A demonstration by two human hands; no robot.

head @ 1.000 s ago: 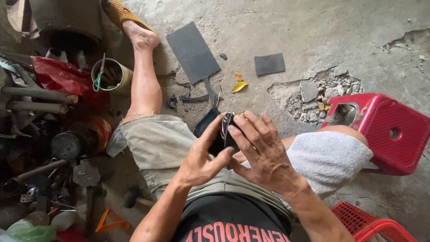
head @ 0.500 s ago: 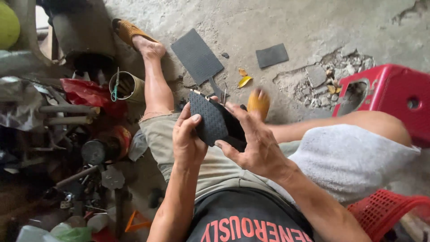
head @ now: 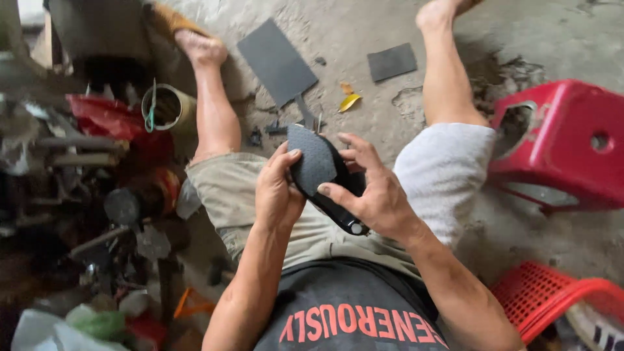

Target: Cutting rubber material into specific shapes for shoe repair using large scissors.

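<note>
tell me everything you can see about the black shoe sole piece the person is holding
The black sole piece is a flat, rounded sheet, rubber by the look of it, with a fine dotted grip texture facing the camera. It lies against the underside of a glossy black shoe, tilted, narrow end up. The left hand presses its left edge with thumb on top; the right hand cradles the shoe, fingertips at the piece's right edge. It is held above the person's lap.

Single head view; looks steeply down, close over lap; floor beyond
</note>
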